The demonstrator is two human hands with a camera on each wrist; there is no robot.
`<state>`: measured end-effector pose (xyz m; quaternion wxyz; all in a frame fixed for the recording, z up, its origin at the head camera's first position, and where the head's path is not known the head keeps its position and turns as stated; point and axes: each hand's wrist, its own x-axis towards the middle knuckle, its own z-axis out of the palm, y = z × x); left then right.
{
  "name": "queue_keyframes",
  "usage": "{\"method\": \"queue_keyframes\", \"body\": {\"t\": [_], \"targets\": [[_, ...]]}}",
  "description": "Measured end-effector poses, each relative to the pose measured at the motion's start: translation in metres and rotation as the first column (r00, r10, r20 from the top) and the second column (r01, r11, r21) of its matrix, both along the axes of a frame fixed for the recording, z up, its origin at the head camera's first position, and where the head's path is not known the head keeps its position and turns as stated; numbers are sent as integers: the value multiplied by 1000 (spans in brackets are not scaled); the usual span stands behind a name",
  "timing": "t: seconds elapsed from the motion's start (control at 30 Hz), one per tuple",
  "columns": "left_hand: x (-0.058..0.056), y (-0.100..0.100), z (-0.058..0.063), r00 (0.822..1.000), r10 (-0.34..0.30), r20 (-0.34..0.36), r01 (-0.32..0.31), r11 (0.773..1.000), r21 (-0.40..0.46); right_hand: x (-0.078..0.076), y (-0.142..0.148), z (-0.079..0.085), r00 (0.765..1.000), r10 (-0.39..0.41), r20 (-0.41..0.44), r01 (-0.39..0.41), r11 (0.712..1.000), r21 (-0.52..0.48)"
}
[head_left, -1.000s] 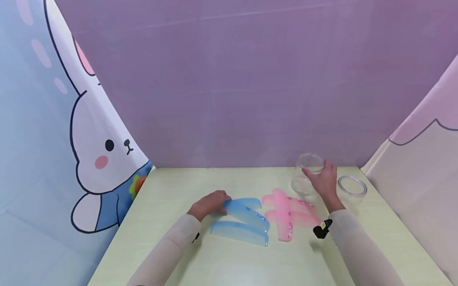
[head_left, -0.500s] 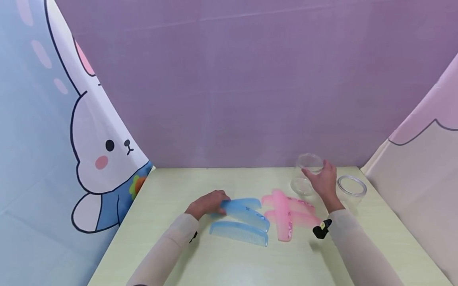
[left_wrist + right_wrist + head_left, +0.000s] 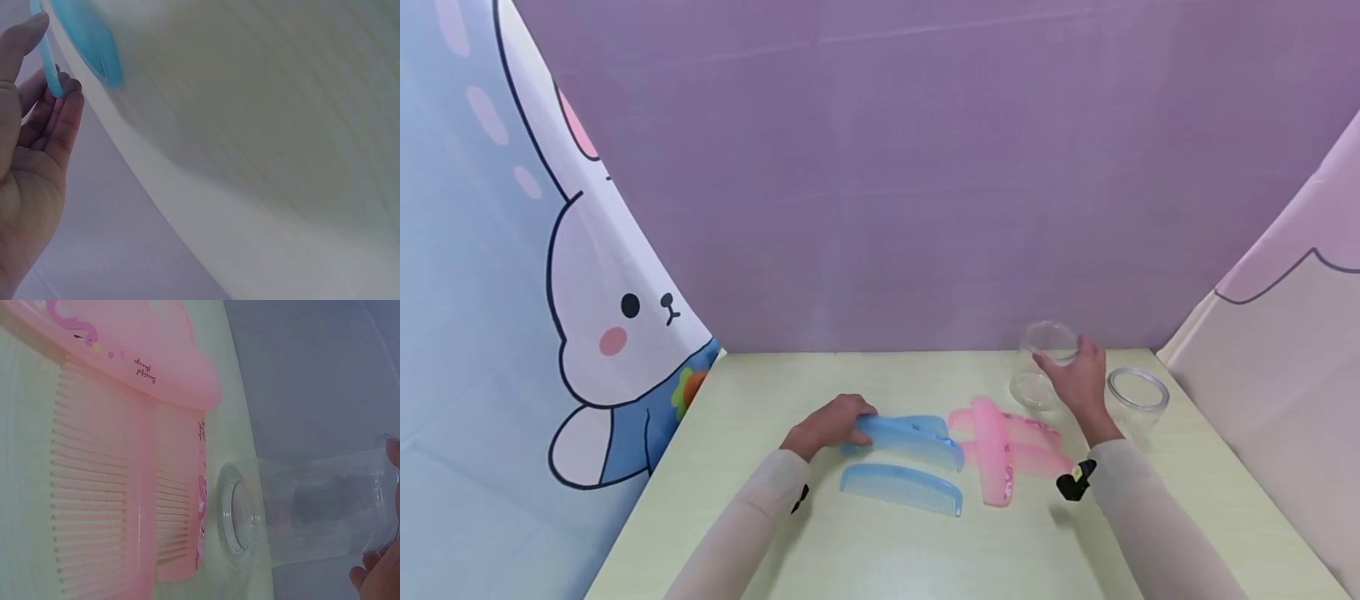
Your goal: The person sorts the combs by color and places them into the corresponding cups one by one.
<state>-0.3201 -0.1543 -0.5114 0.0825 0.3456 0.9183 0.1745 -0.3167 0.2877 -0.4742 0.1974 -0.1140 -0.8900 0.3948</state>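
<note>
My left hand [image 3: 831, 425] pinches one end of a blue comb [image 3: 906, 440] between thumb and fingers. In the left wrist view that comb [image 3: 47, 59] is seen edge-on in the fingers, and another blue comb [image 3: 94, 44] lies beyond it. A further blue comb [image 3: 901, 488] lies nearer the front of the table. My right hand [image 3: 1078, 379] grips a clear jar [image 3: 1033, 367] near its open top, with the thumb on the left side. Several pink combs [image 3: 994, 454] lie crossed over one another between the two hands, printed with flamingos in the right wrist view.
A second clear container with a silver rim [image 3: 1138, 390] stands right of my right hand. The pale table [image 3: 880, 554] meets a purple backdrop [image 3: 880, 208] at its far edge, and printed cloth hangs at both sides.
My left hand has shifted slightly left and up. The blue comb in it has turned, so its teeth now show along the lower side. My right hand keeps its place on the jar.
</note>
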Motion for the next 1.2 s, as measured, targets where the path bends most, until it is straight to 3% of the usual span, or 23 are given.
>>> {"method": "queue_keyframes", "body": {"t": [0.23,0.37,0.6,0.9,1.2], "targets": [[-2,-2,-1,999,51,17,-52,997,61,0,0,0,1000,-1,8,1,1000,7],[-4,0,0,998,55,-9,-54,994,99,-1,1,-2,1000,-2,8,2,1000,4],[-6,9,9,996,69,-48,-60,985,161,-2,2,-3,1000,0,-8,0,1000,0],[-6,26,19,990,140,-22,-130,956,262,-1,2,-3,1000,3,7,-3,1000,-4],[-8,45,34,982,167,-84,-130,934,334,-2,3,-4,1000,5,2,-5,1000,-6]]}}
